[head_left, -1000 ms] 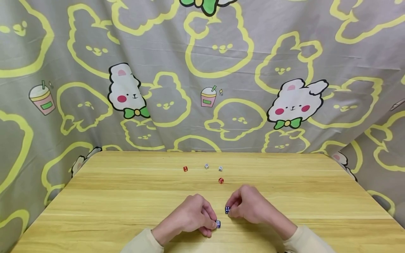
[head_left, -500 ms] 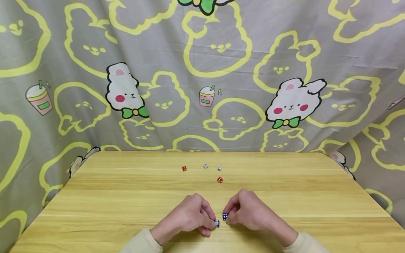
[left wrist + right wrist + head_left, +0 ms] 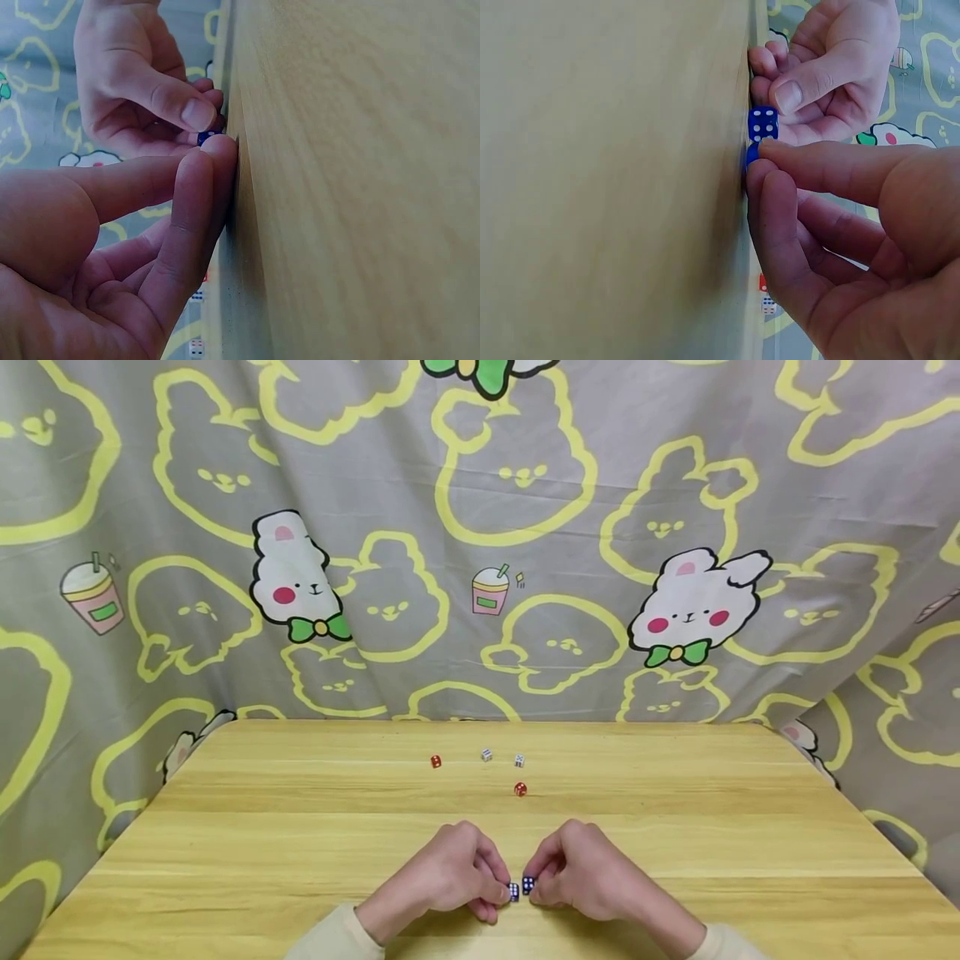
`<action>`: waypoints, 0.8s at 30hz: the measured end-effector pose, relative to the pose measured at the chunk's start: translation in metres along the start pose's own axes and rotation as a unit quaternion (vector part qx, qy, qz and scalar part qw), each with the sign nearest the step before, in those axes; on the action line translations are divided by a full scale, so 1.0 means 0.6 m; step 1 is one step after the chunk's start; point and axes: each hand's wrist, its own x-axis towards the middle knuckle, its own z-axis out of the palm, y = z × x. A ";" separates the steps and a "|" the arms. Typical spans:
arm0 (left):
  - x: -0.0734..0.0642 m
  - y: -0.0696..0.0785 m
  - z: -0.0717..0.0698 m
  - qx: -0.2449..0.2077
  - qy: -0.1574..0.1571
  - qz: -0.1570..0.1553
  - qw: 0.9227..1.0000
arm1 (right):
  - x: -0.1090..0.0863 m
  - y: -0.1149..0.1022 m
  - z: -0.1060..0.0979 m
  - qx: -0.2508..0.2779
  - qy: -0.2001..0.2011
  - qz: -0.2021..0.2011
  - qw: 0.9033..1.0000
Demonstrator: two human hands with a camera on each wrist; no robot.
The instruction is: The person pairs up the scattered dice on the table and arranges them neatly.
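In the head view two blue dice with white pips are at the near middle of the table. My left hand (image 3: 459, 870) pinches the left blue die (image 3: 513, 892) between thumb and fingers. The right blue die (image 3: 528, 885) is pinched by my right hand (image 3: 588, 870), close beside the other. Whether the dice touch I cannot tell. The right wrist view shows the left blue die (image 3: 763, 120) near the tabletop, with the right one largely behind my fingertips. From the left wrist only a bit of the right blue die (image 3: 207, 138) shows.
Farther back on the wooden table (image 3: 300, 827) lie a red die (image 3: 436, 762), a white die (image 3: 486, 755), another white die (image 3: 519, 761) and, nearer, a second red die (image 3: 521, 789). A patterned curtain (image 3: 405, 485) hangs behind the table.
My right hand has moved toward me and to the left, bringing its blue die next to the left one. The left hand has stayed almost still, holding its die.
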 end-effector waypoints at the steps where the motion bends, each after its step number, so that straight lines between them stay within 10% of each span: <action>1: -0.001 0.000 0.000 0.000 0.000 0.000 1.000 | 0.000 0.000 0.001 0.001 -0.001 -0.003 1.000; 24: 0.000 0.000 0.004 0.005 0.009 -0.010 1.000 | 0.002 0.008 0.011 0.025 -0.010 -0.021 0.999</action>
